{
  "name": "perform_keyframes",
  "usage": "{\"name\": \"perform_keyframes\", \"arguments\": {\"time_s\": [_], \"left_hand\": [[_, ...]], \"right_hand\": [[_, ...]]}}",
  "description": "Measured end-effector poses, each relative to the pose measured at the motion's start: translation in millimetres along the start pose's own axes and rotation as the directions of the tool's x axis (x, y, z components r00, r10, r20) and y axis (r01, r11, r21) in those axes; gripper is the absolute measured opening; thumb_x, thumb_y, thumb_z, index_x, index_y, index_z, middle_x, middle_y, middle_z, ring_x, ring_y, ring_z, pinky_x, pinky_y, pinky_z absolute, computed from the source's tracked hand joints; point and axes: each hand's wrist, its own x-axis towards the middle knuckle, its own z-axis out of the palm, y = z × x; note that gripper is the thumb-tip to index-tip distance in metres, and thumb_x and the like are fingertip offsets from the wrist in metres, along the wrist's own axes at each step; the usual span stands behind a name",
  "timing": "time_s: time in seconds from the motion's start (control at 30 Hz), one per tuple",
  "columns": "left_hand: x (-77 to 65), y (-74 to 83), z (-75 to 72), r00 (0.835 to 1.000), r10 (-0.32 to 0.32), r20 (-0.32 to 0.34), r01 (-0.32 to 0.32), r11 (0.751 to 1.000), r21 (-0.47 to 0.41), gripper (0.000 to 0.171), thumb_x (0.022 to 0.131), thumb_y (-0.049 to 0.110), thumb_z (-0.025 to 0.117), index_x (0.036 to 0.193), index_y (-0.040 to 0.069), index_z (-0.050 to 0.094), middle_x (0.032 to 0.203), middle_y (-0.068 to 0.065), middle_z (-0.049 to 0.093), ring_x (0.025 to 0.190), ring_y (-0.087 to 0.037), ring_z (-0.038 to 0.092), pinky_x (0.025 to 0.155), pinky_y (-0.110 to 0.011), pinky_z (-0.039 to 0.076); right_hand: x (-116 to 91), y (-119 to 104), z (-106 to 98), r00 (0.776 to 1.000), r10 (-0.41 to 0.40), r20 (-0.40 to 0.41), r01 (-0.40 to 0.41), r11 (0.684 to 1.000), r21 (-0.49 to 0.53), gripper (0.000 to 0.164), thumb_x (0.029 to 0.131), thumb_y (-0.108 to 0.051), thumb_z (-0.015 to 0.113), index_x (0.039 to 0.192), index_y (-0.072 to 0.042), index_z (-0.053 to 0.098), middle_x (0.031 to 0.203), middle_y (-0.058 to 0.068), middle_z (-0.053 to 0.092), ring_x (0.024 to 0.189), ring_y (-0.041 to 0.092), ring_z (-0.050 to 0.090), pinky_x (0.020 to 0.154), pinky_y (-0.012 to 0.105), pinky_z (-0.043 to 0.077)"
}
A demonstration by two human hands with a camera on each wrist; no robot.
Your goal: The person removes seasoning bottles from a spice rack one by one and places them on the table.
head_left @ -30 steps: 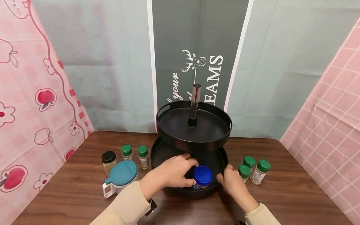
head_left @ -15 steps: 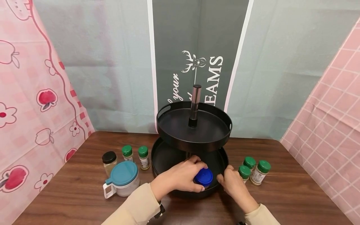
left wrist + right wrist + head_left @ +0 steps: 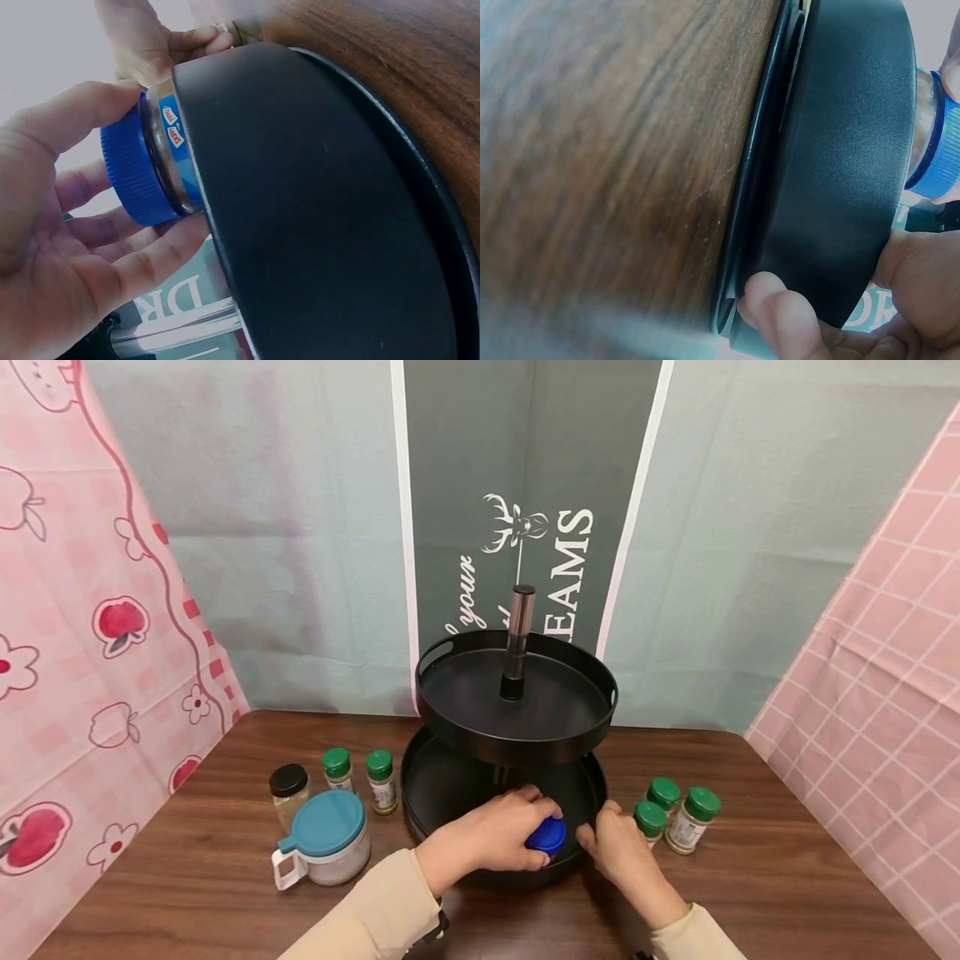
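In the head view, a black two-tier round stand has a lower tray (image 3: 438, 781) and an upper tray (image 3: 517, 747). My left hand (image 3: 498, 833) grips a peanut butter jar (image 3: 548, 836) by its blue lid, at the front right of the lower tray. The left wrist view shows the thumb and fingers round the lid (image 3: 139, 169), with the jar's blue label and brown contents just above the tray wall. My right hand (image 3: 628, 853) holds the lower tray's right rim; in the right wrist view its fingertips (image 3: 784, 311) lie against the outer wall (image 3: 840, 142).
Left of the stand are a white-handled pot with a teal lid (image 3: 328, 822), a black-capped jar (image 3: 289, 793) and two green-capped spice bottles (image 3: 382, 781). Several more green-capped bottles (image 3: 690, 820) stand to the right, near my right hand. A pole (image 3: 518, 639) rises through the upper tray.
My left hand has moved right and closed round the jar's lid, which it now partly covers. The jar has shifted slightly right. My right hand has stayed on the rim.
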Motion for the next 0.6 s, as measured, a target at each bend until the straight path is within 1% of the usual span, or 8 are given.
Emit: {"name": "perform_keyframes", "arguments": {"time_s": [0.27,0.6], "left_hand": [[0.4,-0.5,2.6,1.0,-0.01,-0.005,0.01,1.0,-0.017,0.048,0.074,0.029,0.071,0.116,0.012,0.055,0.103,-0.002,0.054,0.088,-0.007,0.049,0.075,-0.019,0.046],[-1.6,-1.1,2.1,1.0,0.009,-0.021,-0.009,1.0,-0.018,0.044,0.075,0.03,0.071,0.112,0.012,0.056,0.101,-0.002,0.054,0.087,-0.007,0.049,0.075,-0.02,0.047]], "right_hand": [[-0.5,-0.1,0.2,1.0,0.005,0.005,-0.005,1.0,0.003,0.022,0.078,-0.014,0.053,0.075,0.002,0.038,0.053,0.009,0.047,0.044,0.018,0.047,0.04,0.032,0.039],[-0.1,-0.3,-0.6,1.0,0.007,0.008,-0.007,1.0,0.006,0.021,0.078,-0.014,0.052,0.075,0.001,0.038,0.053,0.009,0.048,0.043,0.018,0.047,0.04,0.031,0.039]]}}
